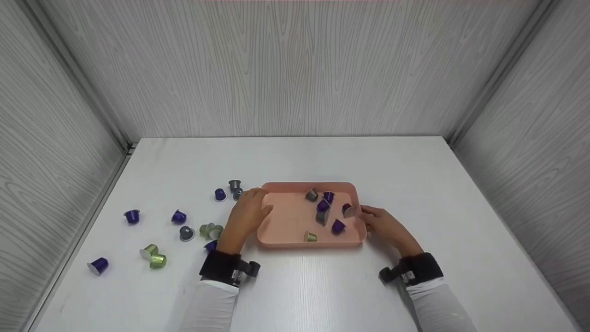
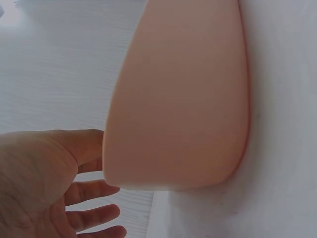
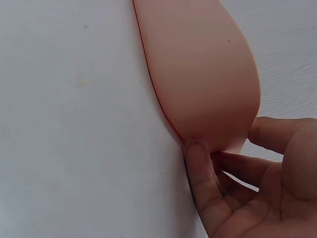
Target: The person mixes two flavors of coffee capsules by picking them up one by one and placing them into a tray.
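Observation:
A shallow pink tray (image 1: 285,216) lies on the white table. Inside it are several coffee capsules, among them purple ones (image 1: 338,227), grey ones (image 1: 312,194) and a green one (image 1: 310,237), mostly in its right half. My left hand (image 1: 246,213) rests over the left rim, thumb reaching inside; in the left wrist view its other fingers (image 2: 96,216) are spread and fairly straight beside the tray's corner. At the right side, my right hand (image 1: 386,227) grips the tray's edge, with one fingertip (image 3: 198,153) low against the outer wall and the thumb at the rim.
Left of the tray, more capsules lie scattered on the table (image 1: 304,290): purple (image 1: 132,216), green (image 1: 158,261) and grey (image 1: 186,233). Some lie close to the left hand and wrist. Wood-grained panels (image 1: 295,69) stand at the back and both sides.

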A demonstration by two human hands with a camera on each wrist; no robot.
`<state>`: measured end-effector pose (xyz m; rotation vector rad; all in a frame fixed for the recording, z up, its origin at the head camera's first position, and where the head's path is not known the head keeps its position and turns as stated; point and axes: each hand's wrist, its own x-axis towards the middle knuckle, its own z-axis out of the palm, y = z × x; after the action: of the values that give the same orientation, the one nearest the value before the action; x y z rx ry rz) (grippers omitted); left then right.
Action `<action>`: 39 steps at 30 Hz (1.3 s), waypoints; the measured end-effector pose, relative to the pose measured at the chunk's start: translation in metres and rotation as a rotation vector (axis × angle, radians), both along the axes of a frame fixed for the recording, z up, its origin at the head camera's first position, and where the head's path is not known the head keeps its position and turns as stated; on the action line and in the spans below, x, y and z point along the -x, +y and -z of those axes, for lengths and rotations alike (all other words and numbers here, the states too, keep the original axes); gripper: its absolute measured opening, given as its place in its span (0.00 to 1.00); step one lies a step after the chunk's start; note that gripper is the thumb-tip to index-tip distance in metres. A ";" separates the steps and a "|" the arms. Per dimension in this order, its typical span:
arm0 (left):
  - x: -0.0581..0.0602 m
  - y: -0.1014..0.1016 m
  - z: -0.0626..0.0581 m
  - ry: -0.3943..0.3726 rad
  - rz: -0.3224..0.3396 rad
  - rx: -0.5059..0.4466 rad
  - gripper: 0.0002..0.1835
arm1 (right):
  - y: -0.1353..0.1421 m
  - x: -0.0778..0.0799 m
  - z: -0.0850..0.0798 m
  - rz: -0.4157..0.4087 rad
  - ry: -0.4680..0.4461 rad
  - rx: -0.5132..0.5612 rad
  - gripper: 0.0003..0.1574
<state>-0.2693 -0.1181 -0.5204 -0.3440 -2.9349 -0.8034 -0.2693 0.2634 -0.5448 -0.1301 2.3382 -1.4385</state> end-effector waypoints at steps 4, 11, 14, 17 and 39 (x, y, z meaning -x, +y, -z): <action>0.002 -0.004 0.002 -0.003 -0.024 0.005 0.28 | 0.000 0.001 0.002 -0.034 0.004 0.086 0.31; 0.005 -0.007 0.004 -0.087 -0.078 0.025 0.38 | 0.001 0.000 0.003 -0.017 0.001 0.041 0.32; 0.006 -0.008 0.005 -0.147 -0.077 0.041 0.41 | 0.001 -0.001 0.002 -0.002 -0.003 -0.008 0.33; 0.007 -0.008 0.007 -0.206 -0.068 0.048 0.42 | 0.000 -0.001 0.001 0.009 -0.007 -0.041 0.34; 0.010 -0.022 0.017 -0.195 -0.120 0.116 0.39 | -0.004 -0.006 -0.011 -0.007 0.013 -0.028 0.31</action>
<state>-0.2797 -0.1398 -0.5377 -0.0996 -3.1544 -0.6899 -0.2634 0.2596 -0.5336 -0.1398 2.3648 -1.4050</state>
